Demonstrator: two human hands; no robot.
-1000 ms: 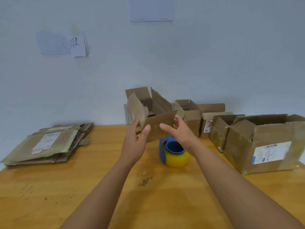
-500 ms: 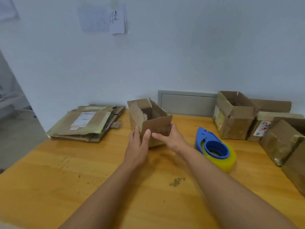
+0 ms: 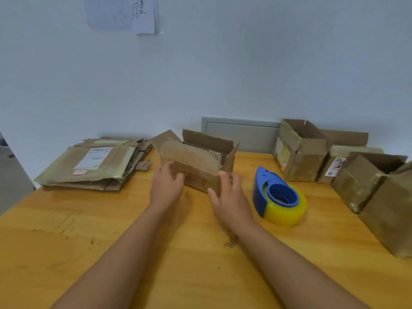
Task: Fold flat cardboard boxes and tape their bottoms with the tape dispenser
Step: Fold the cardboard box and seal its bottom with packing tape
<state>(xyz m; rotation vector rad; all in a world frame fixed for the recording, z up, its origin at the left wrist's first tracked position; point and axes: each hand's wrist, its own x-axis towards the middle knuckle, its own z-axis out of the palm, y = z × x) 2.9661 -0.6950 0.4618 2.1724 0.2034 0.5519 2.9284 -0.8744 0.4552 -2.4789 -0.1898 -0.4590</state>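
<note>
A small brown cardboard box [image 3: 196, 169] stands on the wooden table [image 3: 66, 241] with its top flaps open and its long side facing me. My left hand [image 3: 166, 186] touches the left end of its near face with loosely bent fingers. At the box's near right corner rests my right hand [image 3: 229, 196], fingers spread. Neither hand wraps round the box. The blue tape dispenser [image 3: 277, 196] with a yellowish roll lies just right of my right hand, untouched. A stack of flat cardboard boxes [image 3: 93, 163] lies at the back left.
Several assembled boxes crowd the right side: one open box [image 3: 301, 152] at the back, a labelled one [image 3: 336, 163] behind it, two bigger ones [image 3: 365, 181] [image 3: 392, 217] nearer. A grey panel [image 3: 240, 134] is set in the wall. Papers [image 3: 133, 14] hang above.
The box came down from mid-air, moved left towards the flat stack and now sits on the table, turned long side towards me. Both hands stayed with it; their hold has loosened.
</note>
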